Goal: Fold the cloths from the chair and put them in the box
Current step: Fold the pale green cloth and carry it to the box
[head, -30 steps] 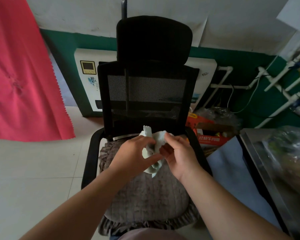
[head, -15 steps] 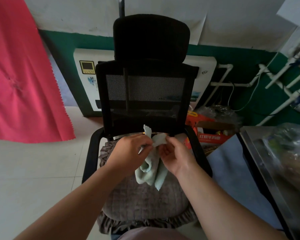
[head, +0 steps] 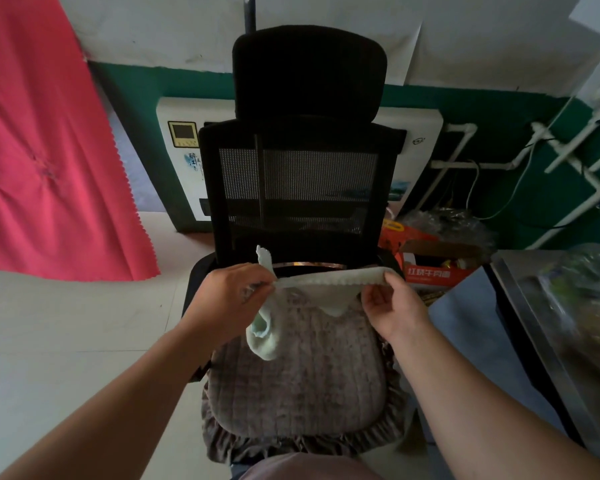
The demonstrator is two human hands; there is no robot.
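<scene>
Both hands, left hand (head: 227, 299) and right hand (head: 392, 306), now apart, pinching cloth (head: 326, 284) edge stretched taut

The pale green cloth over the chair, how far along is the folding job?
Early on. Nothing looks finished: no folded cloth shows anywhere. In hand: the left hand and right hand pinch the pale green cloth by its top edge, stretched out above the chair cushion, part of it dangling unfolded. Left to do: fold it and put it in a box; an open cardboard box stands right of the chair.
</scene>
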